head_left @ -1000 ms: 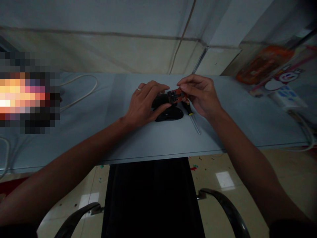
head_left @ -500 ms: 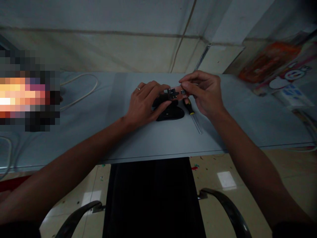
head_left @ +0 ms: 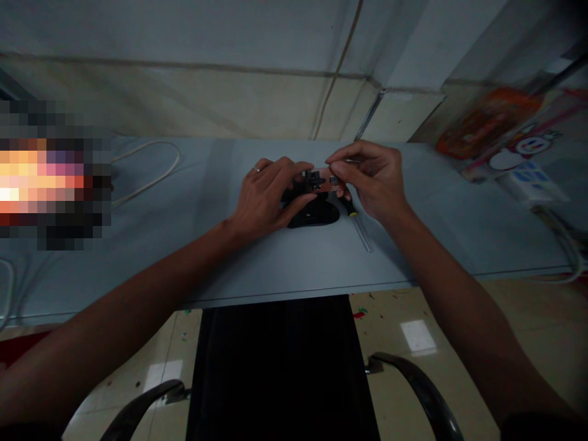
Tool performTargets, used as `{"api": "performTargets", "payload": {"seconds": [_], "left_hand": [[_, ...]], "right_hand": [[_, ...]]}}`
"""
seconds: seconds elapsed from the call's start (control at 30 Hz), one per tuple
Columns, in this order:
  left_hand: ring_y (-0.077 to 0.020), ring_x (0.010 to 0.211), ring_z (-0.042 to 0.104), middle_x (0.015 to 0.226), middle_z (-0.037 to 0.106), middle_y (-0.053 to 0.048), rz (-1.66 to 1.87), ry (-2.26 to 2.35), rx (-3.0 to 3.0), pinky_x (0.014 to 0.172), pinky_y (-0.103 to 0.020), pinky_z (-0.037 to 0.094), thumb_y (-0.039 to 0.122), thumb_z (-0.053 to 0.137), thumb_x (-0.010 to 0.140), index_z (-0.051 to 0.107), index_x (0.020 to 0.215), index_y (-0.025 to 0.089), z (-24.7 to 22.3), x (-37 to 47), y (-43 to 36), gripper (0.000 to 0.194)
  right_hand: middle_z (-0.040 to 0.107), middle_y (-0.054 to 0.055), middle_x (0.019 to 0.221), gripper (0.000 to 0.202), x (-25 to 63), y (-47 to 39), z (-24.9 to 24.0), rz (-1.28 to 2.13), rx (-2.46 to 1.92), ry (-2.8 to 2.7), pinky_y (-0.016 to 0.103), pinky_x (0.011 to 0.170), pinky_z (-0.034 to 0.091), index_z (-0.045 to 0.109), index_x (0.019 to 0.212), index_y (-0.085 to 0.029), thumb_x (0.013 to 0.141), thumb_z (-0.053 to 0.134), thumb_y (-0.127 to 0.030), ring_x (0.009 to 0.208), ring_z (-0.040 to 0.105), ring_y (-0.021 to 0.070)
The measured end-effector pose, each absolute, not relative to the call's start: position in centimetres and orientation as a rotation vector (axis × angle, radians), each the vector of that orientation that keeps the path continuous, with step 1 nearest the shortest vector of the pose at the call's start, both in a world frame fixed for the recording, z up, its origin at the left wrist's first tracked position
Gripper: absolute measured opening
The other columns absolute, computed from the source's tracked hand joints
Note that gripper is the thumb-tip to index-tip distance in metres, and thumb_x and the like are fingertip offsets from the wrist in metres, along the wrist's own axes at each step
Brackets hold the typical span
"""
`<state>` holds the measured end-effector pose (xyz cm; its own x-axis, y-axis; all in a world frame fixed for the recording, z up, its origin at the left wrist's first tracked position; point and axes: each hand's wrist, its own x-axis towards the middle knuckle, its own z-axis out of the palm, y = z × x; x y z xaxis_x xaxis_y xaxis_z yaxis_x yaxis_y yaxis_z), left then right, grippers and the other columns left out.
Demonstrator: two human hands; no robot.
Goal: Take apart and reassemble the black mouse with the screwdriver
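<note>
A small reddish circuit board with dark parts on it is held up above the table between both hands. My left hand, a ring on one finger, grips the board's left end between thumb and fingertips. At the right end, my right hand pinches the board with thumb and fingers. Beneath them on the table lies a black rounded shell, partly hidden by my left hand. A screwdriver with a black and yellow handle and a clear shaft lies to its right, its handle partly covered.
A pale cable loops over the grey table at the left, beside a pixelated area. Orange packaging, a printed bag and another cable are at the right. Chair armrests show below the table edge.
The board has shifted slightly left between the hands and lies flatter to the view. My right hand has moved a little left with it. The whole view has shifted slightly.
</note>
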<state>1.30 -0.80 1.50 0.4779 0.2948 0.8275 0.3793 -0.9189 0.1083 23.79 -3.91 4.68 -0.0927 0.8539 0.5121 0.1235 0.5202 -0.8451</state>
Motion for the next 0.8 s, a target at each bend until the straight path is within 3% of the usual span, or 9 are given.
{"api": "performTargets", "payload": {"seconds": [0.27,0.5,0.8], "left_hand": [[-0.0185,0.086,0.07,0.095,0.072,-0.004,-1.48,-0.539,-2.601,0.084,-0.035,0.049,0.05,0.055,0.107,0.056,0.133,0.02,1.4,1.6,-0.8,0.039],[-0.0181,0.082,0.068,0.093,0.072,-0.004,-1.463,-0.555,-2.635,0.084,-0.035,0.05,0.054,0.057,0.106,0.059,0.129,0.019,1.4,1.6,-0.9,0.041],[-0.0179,0.083,0.069,0.094,0.073,-0.004,-1.477,-0.573,-2.608,0.084,-0.034,0.05,0.053,0.053,0.107,0.058,0.13,0.019,1.3,1.7,-0.9,0.041]], "right_hand": [[0.069,-0.005,0.059,0.018,23.9,-4.6,5.4,0.768,-0.883,-1.617,0.025,0.031,0.036,0.077,0.095,-0.025,0.095,0.074,-0.042,0.035,0.053,0.0096],[0.063,-0.005,0.052,0.018,23.9,-4.7,5.5,0.666,-0.964,-1.624,0.027,0.031,0.026,0.079,0.094,-0.026,0.093,0.076,-0.044,0.032,0.044,0.0085],[0.061,-0.004,0.053,0.025,24.0,-4.8,6.0,0.629,-1.059,-1.642,0.029,0.035,0.034,0.078,0.091,-0.028,0.091,0.075,-0.053,0.039,0.046,0.0109]]}}
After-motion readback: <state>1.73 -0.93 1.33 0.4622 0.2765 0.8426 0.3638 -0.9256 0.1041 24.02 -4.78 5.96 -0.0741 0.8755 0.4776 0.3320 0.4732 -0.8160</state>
